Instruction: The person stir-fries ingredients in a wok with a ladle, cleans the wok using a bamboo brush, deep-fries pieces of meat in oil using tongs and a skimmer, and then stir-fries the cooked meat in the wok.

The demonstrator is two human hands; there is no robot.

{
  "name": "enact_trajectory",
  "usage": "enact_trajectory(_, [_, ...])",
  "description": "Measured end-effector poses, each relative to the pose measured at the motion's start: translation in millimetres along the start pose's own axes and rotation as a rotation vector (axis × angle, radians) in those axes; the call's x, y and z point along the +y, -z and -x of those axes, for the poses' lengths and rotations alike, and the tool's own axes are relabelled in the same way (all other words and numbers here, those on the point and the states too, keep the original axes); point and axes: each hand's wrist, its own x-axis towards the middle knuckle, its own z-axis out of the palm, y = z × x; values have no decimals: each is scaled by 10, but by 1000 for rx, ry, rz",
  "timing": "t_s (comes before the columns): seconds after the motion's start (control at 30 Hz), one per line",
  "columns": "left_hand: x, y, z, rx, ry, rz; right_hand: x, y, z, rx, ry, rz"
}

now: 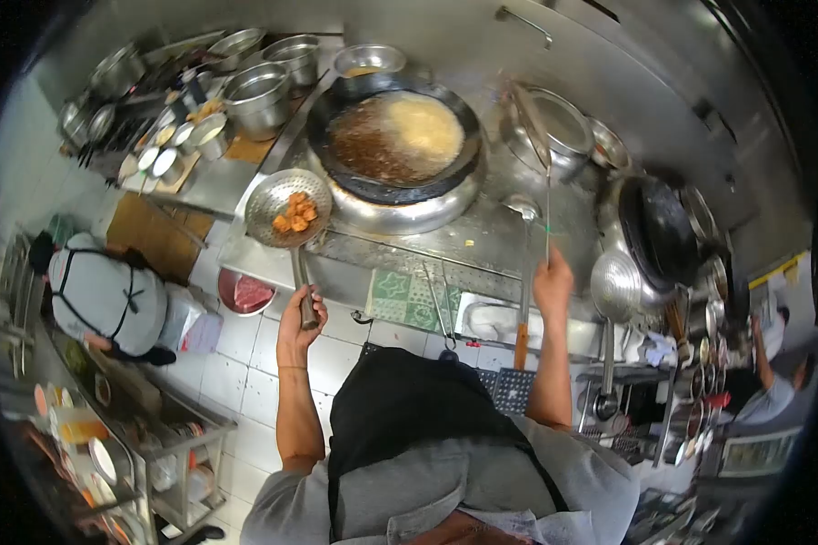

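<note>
My left hand (298,318) is closed around the handle of a perforated skimmer (268,195), which holds a few browned fried pieces (295,213). The skimmer is just left of a large black wok (323,163) of dark oil, with pale foam (424,127) bubbling on its right side. My right hand (552,283) grips the thin handle of a long-handled utensil (531,125). That utensil points up and away, right of the wok; its flat brownish head appears edge-on and blurred, so its exact kind is unclear. A ladle (523,207) with a wooden handle end lies beside my right hand.
Metal pots (256,95) and small containers stand on the left counter. At right are a metal bowl (554,132), another black wok (668,232) and a large perforated skimmer (615,282). A bowl of raw meat (248,292) sits lower left. Co-workers (109,295) are at both sides.
</note>
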Motion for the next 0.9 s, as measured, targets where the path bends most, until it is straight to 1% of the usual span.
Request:
enact_trajectory(0.03, [-40,-72,21,143,-131,-103,87,-8,44,25,-29,8])
enact_trajectory(0.07, [14,23,-11,83,-107,-149,178,-24,100,11,-43,54])
enact_trajectory(0.1, [45,-18,9,108,-77,-150,288,-25,155,7,-64,104])
enact_trajectory(0.13, [76,21,-16,92,-86,-176,388,-37,200,-53,-155,119])
enact_trajectory(0.17, [117,129,-57,4,-55,-127,499,-74,273,-103,-255,130])
enact_trajectory(0.2, [170,168,-91,-44,18,-40,712,-180,385,-35,-177,141])
enact_trajectory(0.23, [189,95,-53,-26,24,-55,890,-265,487,29,-96,161])
enact_trajectory(0.3, [315,166,-89,-37,37,-45,944,-259,610,-39,-222,137])
enact_trajectory(0.37, [365,94,-1,-111,125,93,974,-249,707,12,-190,175])
enact_trajectory(0.4, [342,14,72,-89,26,20,959,-227,726,43,-217,184])
enact_trajectory(0.43, [321,-47,162,-68,-81,-52,914,-198,751,48,-235,120])
enact_trajectory(0.47, [372,-25,224,-107,-128,-120,875,-167,773,53,-249,54])
enact_trajectory(0.5, [401,-70,274,-145,-177,-188,868,-134,784,75,-271,53])
enact_trajectory(0.57, [360,-436,535,-119,-224,-317,847,-58,817,25,-241,45])
enact_trajectory(0.6, [396,-485,606,-134,-219,-342,831,-3,831,10,-265,32])
enact_trajectory(0.63, [379,-642,682,-106,-256,-403,831,48,864,26,-282,23])
enact_trajectory(0.7, [289,-1014,828,62,-417,-555,824,154,933,172,-198,139])
enact_trajectory(0.73, [185,-1204,898,53,-415,-576,804,256,967,158,-233,113])
enact_trajectory(0.8, [-55,-1547,959,-146,-330,-566,842,390,1059,158,-257,69])
enact_trajectory(0.83, [-164,-1684,922,-158,-329,-585,868,446,1103,148,-263,35])
enact_trajectory(0.9, [-406,-1975,820,-440,34,-407,913,547,1214,145,-280,12])
